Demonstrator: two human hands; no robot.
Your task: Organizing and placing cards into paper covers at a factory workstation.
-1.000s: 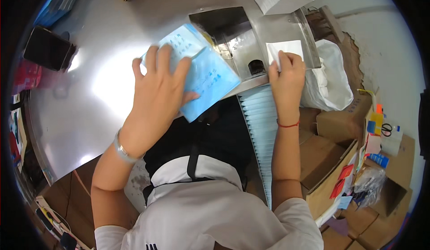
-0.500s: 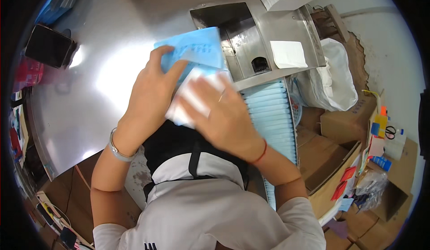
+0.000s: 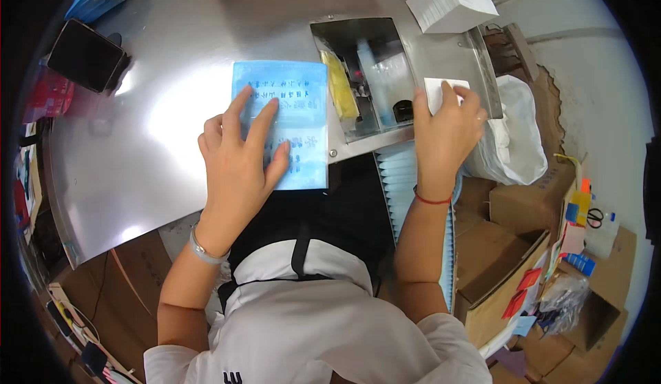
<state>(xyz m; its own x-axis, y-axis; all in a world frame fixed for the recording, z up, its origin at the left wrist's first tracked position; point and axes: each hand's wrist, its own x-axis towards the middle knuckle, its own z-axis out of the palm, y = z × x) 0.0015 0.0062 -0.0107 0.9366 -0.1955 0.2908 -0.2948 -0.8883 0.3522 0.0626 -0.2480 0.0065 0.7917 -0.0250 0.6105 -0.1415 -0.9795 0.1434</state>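
My left hand (image 3: 241, 146) lies with spread fingers on a light blue printed plastic film packet (image 3: 303, 119). The packet lies flat at the near edge of the metal table, and a band across its middle looks like a fold or seam. Farther right, my right hand (image 3: 449, 126) has its thumb and bent fingers on a white folded square pad (image 3: 434, 91). This pad rests on the metal surface beside the recessed opening (image 3: 372, 74). My palm and fingers hide the pad's near part.
A tall stack of white pads (image 3: 447, 2) stands at the back right. Below the table edge is a row of blue packets (image 3: 398, 184). A white bag (image 3: 520, 132) and cardboard boxes (image 3: 516, 201) are at the right. A dark-screened device (image 3: 84, 55) stands at the left.
My right hand has left the blurred white pad by the blue packet and moved right to the other pad. The blue packet now lies straight and flat under my left hand.
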